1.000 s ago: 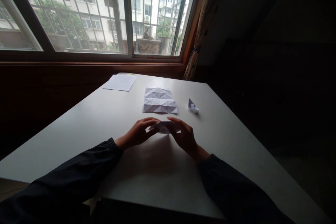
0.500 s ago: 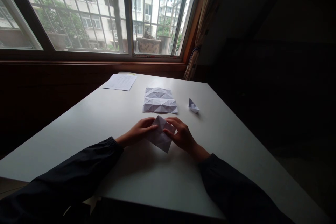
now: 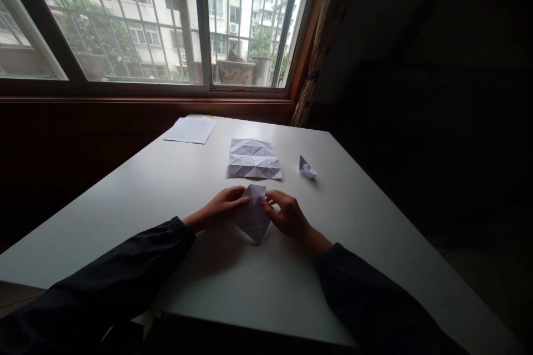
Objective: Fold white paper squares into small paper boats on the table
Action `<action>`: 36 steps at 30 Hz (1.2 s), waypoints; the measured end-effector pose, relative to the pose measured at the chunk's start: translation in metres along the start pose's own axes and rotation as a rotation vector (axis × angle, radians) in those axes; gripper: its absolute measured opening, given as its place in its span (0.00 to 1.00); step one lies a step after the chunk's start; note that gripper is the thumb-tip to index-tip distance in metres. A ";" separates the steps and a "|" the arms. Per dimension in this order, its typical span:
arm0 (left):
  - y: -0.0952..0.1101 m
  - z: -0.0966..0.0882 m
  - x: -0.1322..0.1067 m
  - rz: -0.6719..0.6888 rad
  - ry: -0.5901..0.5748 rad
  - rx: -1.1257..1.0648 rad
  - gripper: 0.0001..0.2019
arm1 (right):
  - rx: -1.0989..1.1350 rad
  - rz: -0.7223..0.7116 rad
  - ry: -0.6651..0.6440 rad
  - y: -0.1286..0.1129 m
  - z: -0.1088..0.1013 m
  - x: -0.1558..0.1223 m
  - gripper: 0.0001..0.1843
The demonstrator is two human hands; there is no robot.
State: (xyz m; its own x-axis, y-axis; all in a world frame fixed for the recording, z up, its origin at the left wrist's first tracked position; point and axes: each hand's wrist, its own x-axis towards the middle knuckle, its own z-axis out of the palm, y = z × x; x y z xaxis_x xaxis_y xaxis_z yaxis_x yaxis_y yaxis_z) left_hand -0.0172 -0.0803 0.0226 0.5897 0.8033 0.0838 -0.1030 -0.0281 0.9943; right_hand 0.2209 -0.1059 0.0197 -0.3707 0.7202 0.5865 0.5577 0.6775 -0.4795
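Observation:
A partly folded sheet of white paper (image 3: 255,216) is held up just over the table, its lower corner pointing toward me. My left hand (image 3: 225,204) grips its left side, thumb on the face and fingers behind. At the upper right edge, my right hand (image 3: 287,212) pinches the paper between thumb and fingers. Just beyond lies a creased paper sheet (image 3: 254,160) with a pattern of triangular folds. Off to the right stands a small folded paper boat (image 3: 307,168).
The white table (image 3: 137,199) spreads around my hands. Printed papers (image 3: 190,130) lie at its far left corner. Behind the table is a barred window (image 3: 145,22), with a tied curtain (image 3: 310,86) at its right side. The right side of the room is dark.
The held paper has turned and its right part now looks narrower, folded or tilted inward. My right hand's fingers have shifted slightly along its edge. My left hand stays put.

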 end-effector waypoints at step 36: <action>0.013 0.003 -0.002 0.101 0.127 0.430 0.18 | -0.222 -0.229 -0.095 -0.020 -0.003 0.001 0.24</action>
State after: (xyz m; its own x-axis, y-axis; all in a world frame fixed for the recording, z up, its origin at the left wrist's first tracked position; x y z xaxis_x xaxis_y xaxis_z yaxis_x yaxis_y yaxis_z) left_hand -0.0168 -0.0840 0.0353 0.4883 0.8495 0.1998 0.2025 -0.3330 0.9209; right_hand 0.2110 -0.1192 0.0318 -0.5669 0.5708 0.5940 0.5964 0.7818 -0.1820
